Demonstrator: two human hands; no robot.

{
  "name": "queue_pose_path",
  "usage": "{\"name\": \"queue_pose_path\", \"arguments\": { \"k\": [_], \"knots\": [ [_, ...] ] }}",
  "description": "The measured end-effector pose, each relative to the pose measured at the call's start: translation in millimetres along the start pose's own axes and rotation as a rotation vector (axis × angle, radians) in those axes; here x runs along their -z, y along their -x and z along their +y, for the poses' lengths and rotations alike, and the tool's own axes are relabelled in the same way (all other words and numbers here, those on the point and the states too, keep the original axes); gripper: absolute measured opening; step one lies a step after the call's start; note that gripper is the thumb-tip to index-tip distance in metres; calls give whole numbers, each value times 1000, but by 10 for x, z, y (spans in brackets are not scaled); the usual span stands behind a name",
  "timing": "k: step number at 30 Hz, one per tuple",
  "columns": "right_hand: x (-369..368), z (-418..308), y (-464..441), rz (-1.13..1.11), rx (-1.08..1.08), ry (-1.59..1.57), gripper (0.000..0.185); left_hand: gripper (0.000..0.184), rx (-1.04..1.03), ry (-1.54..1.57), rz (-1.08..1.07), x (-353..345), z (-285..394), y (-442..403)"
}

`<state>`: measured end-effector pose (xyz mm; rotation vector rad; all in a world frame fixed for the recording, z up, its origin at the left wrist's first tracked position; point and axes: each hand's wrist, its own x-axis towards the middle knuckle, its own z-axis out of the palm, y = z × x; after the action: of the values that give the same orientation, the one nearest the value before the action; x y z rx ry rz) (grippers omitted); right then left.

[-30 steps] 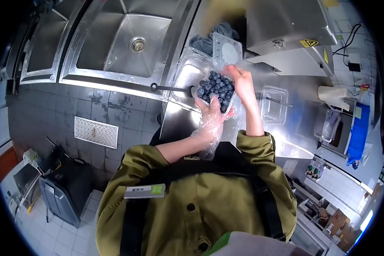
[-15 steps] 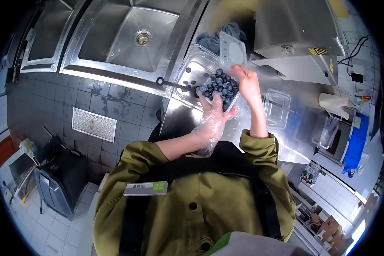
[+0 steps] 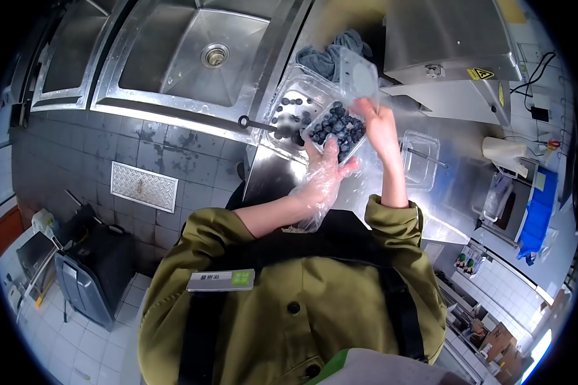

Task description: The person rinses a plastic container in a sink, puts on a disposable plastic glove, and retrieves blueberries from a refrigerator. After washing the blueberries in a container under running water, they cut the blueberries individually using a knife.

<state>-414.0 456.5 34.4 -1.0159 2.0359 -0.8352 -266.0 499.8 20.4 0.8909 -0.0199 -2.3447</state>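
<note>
A clear plastic clamshell box of blueberries (image 3: 337,128) is held tilted over the right side of a larger clear tub (image 3: 282,146). My left hand (image 3: 322,176), in a thin clear plastic glove, grips the box's near side, thumb and fingers against it. My bare right hand (image 3: 379,128) is closed on the far right edge, by the raised clear lid (image 3: 359,76). Loose blueberries (image 3: 292,101) lie scattered in the tub. A dark utensil with a ring-ended handle (image 3: 258,124) rests across the tub's left rim; its head is hidden among berries.
A steel sink (image 3: 173,83) lies to the left. Grey-blue cloths (image 3: 321,61) sit behind the tub. At right, a second clear container (image 3: 419,173) has a thin utensil across it. A steel machine (image 3: 446,45) stands at the back right.
More blueberries now lie in the tub, spread toward its far left. The clamshell and both hands have shifted slightly right, and the lid has moved right too.
</note>
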Motion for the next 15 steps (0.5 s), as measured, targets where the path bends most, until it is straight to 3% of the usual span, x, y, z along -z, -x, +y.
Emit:
{"name": "queue_pose_path", "arguments": {
  "k": [5,15],
  "knots": [
    [-5,-34,43,18,84,81,37,83,-47,-24,41,-38,47,7],
    [15,-186,164,83,-20,86,34,65,-54,-76,-39,-7,67,-26]
  ]
}}
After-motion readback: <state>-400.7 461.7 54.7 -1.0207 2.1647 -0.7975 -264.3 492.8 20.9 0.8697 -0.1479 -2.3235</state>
